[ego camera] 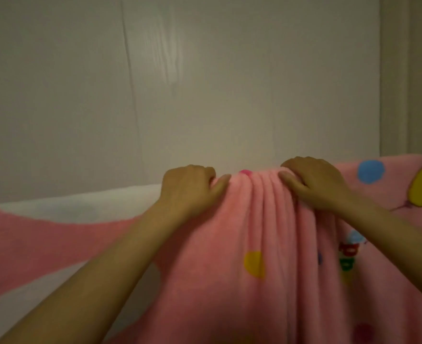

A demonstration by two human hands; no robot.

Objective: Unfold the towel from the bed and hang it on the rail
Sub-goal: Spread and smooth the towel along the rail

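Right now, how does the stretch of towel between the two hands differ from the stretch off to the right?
The towel between the left hand and right hand is bunched into tight vertical pleats; the stretch to the right lies smooth. The bunched stretch shows little print at the top edge; the smooth stretch shows a blue dot and a yellow balloon. Both are pink and hang from the same top edge.

Pink towel (229, 244) with yellow, blue and red spots, draped over a hidden top edge against the wall, bunched into vertical pleats at its top middle, spread flatter toward the right.
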